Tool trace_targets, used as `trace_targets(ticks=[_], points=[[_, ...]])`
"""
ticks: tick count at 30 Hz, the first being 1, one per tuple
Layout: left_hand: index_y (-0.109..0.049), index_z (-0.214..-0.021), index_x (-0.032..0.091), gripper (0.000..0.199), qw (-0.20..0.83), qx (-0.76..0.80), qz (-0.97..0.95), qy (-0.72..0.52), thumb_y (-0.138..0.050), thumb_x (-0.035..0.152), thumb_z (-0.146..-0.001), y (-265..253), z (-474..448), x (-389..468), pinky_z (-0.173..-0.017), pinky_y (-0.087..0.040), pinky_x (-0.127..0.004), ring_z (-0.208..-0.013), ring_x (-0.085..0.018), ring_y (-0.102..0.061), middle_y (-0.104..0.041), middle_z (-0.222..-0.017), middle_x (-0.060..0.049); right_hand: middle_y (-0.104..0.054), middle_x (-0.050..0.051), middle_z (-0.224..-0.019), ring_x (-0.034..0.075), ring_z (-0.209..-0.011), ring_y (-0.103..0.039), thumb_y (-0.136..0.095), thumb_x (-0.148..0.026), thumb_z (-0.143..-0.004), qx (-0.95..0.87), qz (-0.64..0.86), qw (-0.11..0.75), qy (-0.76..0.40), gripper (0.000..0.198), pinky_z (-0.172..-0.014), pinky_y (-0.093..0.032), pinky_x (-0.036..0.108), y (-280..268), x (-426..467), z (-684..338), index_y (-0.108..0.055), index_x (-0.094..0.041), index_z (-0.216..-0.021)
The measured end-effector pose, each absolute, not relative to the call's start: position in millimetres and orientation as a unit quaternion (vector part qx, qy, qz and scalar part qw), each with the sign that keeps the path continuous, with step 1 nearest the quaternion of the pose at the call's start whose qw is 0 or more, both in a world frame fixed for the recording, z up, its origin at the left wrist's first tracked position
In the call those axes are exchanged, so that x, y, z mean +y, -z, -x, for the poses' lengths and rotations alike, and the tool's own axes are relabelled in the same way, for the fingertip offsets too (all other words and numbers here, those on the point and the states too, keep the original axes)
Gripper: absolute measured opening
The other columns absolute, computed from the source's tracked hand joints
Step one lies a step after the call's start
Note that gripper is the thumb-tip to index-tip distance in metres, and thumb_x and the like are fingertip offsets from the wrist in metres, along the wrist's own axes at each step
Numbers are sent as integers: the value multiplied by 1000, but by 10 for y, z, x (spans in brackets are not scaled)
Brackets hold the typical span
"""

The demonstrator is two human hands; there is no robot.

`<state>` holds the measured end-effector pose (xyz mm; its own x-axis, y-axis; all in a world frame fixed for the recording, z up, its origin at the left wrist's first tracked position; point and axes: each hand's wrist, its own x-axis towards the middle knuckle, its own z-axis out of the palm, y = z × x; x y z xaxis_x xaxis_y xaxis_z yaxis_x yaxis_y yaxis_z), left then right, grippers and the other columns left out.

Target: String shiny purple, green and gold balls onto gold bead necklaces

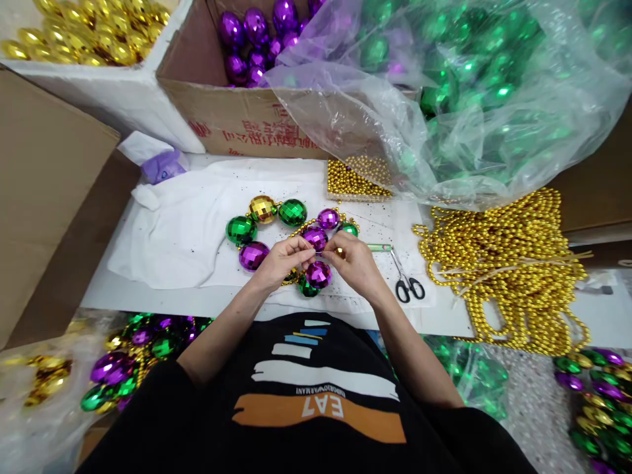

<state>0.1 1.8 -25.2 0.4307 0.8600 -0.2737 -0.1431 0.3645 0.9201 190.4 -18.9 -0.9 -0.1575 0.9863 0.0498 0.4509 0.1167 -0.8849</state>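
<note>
My left hand (288, 261) and my right hand (353, 264) meet over the table, fingertips pinched close together. Between them runs a short, thin, pale string, partly hidden by the fingers. It lies among the large faceted beads of a necklace: a purple bead (315, 238) just above the fingertips, another purple bead (318, 274) just below. Gold, green and purple beads curve away to the left, with a gold bead (263, 209) at the top. Small gold beads link some of them. Black-handled scissors (409, 288) lie right of my right hand, beside a green-handled tool (379, 248).
Behind the white cloth (168, 230) stand a cardboard box (237, 118) with purple beads and a plastic bag (395, 125) of green ones. A clear tray (358, 179) holds small gold beads. Gold bead strands (503, 276) spread at right, overhanging the table's front edge.
</note>
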Motion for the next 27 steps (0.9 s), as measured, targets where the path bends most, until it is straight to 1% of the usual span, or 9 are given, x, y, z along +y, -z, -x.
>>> trace_targets(ticks=[3,7,10,12,15,17,19,23,27], points=[[-65,-78,14,27,715,412,-436,-360,-81,35,-75,242,-23,17,-57,-46,-20,-57,-8,-57,-64,-68,0,-56,2,-77,20,-79,-52,-62,-16,-87,-670,513,373,-385,17,-74,-37,34,-25,-267,-1890,-58,-22,-71],[-62,-79,15,31,709,413,-431,-376,-85,33,-69,205,-42,7,-56,-47,-21,-57,-10,-58,-63,-68,2,-57,2,-78,19,-80,-53,-61,-18,-88,-691,476,352,-415,18,-75,-38,34,-14,-287,-1879,-62,-22,-71],[-63,-80,15,28,688,410,-467,-375,-84,30,-69,172,-18,-13,-62,-48,-22,-63,-10,-58,-63,-72,1,-58,2,-82,19,-83,-55,-59,-16,-88,-647,498,382,-432,14,-76,-39,34,81,-230,-1851,-69,-24,-84],[-64,-80,15,23,653,423,-507,-372,-82,28,-72,154,12,-32,-66,-48,-23,-67,-11,-59,-64,-75,0,-59,2,-85,20,-86,-56,-59,-13,-85,-634,495,388,-450,17,-77,-40,33,150,-190,-1820,-71,-25,-89],[-67,-82,17,11,562,452,-589,-365,-74,25,-79,138,47,-63,-73,-48,-26,-75,-14,-61,-67,-80,-2,-57,2,-83,20,-86,-56,-61,-14,-83,-626,485,390,-470,12,-77,-40,33,218,-162,-1774,-69,-23,-80],[-68,-81,19,3,488,460,-643,-370,-70,21,-81,137,49,-82,-77,-47,-29,-79,-17,-62,-68,-82,-3,-55,1,-80,20,-85,-55,-62,-17,-83,-623,488,397,-466,10,-75,-40,32,240,-165,-1754,-67,-22,-76],[-70,-79,21,3,435,453,-678,-381,-69,18,-81,150,32,-101,-81,-47,-32,-82,-20,-61,-68,-82,-4,-54,1,-79,20,-84,-55,-62,-18,-83,-627,489,399,-457,9,-74,-40,32,254,-176,-1743,-66,-22,-76],[-72,-81,24,5,400,435,-703,-395,-68,21,-82,256,-18,-121,-92,-47,-40,-91,-25,-61,-70,-87,-8,-54,1,-77,21,-83,-54,-58,-18,-83,-630,511,408,-420,10,-75,-40,33,282,-196,-1730,-62,-22,-74],[-75,-91,25,11,383,434,-712,-398,-67,23,-84,424,-20,-106,-101,-45,-45,-101,-28,-61,-71,-96,-11,-55,2,-75,21,-81,-54,-56,-17,-81,-624,534,409,-397,12,-73,-39,34,303,-223,-1714,-58,-23,-71]])
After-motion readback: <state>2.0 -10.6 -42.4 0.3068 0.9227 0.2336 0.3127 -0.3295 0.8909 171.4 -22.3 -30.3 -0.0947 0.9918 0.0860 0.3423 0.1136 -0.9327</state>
